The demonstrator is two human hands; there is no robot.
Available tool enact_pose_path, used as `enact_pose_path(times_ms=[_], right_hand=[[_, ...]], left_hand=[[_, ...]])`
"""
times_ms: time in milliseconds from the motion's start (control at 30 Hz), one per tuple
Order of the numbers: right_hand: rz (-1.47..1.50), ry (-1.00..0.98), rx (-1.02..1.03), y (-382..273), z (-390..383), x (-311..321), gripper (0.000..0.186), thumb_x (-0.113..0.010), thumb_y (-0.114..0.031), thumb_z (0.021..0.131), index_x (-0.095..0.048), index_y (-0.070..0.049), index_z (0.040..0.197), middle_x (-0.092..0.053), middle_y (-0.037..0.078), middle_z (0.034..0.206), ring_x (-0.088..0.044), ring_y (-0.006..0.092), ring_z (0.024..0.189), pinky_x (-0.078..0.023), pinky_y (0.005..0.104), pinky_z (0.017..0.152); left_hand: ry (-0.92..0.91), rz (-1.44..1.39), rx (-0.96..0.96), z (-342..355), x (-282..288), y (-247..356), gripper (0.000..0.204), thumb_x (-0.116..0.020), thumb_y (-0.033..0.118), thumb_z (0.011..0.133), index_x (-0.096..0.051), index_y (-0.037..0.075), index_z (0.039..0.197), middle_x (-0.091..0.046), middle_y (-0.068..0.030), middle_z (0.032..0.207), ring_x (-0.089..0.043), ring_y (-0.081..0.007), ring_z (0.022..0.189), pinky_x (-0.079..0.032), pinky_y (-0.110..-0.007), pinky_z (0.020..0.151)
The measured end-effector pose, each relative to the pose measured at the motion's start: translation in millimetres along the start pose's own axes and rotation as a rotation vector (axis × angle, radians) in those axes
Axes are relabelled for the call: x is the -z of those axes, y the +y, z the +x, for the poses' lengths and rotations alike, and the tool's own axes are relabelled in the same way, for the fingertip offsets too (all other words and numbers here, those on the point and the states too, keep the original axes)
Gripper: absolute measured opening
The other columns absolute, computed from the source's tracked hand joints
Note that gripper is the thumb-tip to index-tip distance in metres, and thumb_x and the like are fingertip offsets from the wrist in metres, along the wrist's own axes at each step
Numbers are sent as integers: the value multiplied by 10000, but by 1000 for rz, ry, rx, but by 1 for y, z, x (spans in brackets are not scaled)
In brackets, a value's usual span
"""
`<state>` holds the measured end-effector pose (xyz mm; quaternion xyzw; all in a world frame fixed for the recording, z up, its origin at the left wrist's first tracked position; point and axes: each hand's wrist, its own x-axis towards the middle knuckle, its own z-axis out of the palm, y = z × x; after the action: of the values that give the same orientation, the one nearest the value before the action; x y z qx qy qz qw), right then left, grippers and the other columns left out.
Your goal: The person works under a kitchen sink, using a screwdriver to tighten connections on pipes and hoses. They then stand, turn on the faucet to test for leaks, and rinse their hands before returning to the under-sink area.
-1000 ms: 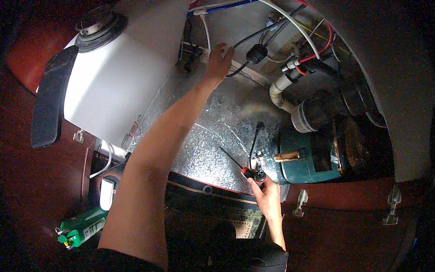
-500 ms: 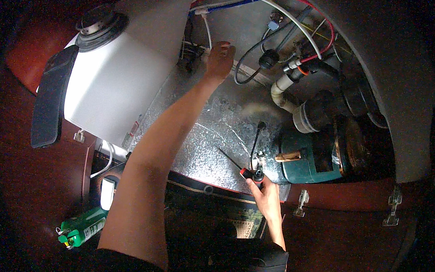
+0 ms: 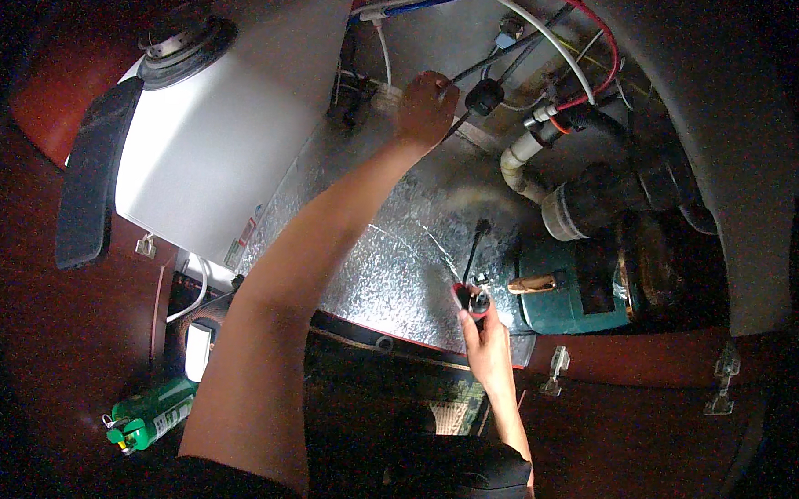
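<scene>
High in the cabinet, my left hand [image 3: 426, 110] has its fingers closed on a dark cable [image 3: 472, 69], just left of a black round fitting [image 3: 485, 97]. My right hand [image 3: 487, 345] grips red-and-black tools [image 3: 472, 299], one apparently a screwdriver, above the silver foil floor [image 3: 367, 284]. Beyond them a thin black lead [image 3: 474, 248] runs up to a dark end. A grey, curved drain pipe [image 3: 517, 170] and a green tank-like unit [image 3: 564, 317] stand at the right. Red and white hoses [image 3: 565, 53] arch overhead.
A white panel [image 3: 182, 171] with a metal fitting [image 3: 178, 38] and dark strip [image 3: 99, 169] stands at left. A green canister [image 3: 152, 417] lies lower left. Wooden doors with hinges [image 3: 554, 369] flank the opening. The cabinet's grey upper edge [image 3: 711, 155] curves right.
My left hand has moved right and closed on the cable, shifting it. My right hand has risen slightly, and the screwdriver shaft no longer points visibly up-left.
</scene>
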<state>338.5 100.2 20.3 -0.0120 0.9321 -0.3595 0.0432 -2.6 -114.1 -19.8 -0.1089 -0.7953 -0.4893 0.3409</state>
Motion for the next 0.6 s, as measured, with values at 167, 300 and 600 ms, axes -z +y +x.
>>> enact_pose_path(times_ms=[167, 300, 600], right_hand=[[52, 93, 131, -6, 40, -2, 412, -547, -220, 1078, -424, -56, 1435, -684, 200, 1059, -695, 334, 973, -526, 437, 867], [263, 52, 36, -11, 72, -10, 418, -531, -265, 1094, -404, -89, 1451, -620, 81, 919, -593, 166, 752, -498, 334, 674], [405, -33, -87, -19, 74, -25, 359, -532, -233, 1087, -439, -149, 1423, -528, -9, 760, -475, 91, 540, -413, 287, 485]], left_hand=[[442, 159, 39, -15, 11, 40, 258, -633, 270, 969, -625, 44, 1094, -666, -185, 973, -654, -408, 965, -502, -531, 875], [84, 41, 413, -12, 35, 58, 256, -618, 298, 986, -668, 51, 1027, -707, -204, 917, -697, -427, 930, -523, -572, 842], [-753, -337, 582, -30, -2, 11, 480, -461, 408, 1006, -743, 27, 930, -734, -233, 1033, -709, -437, 976, -561, -535, 845]])
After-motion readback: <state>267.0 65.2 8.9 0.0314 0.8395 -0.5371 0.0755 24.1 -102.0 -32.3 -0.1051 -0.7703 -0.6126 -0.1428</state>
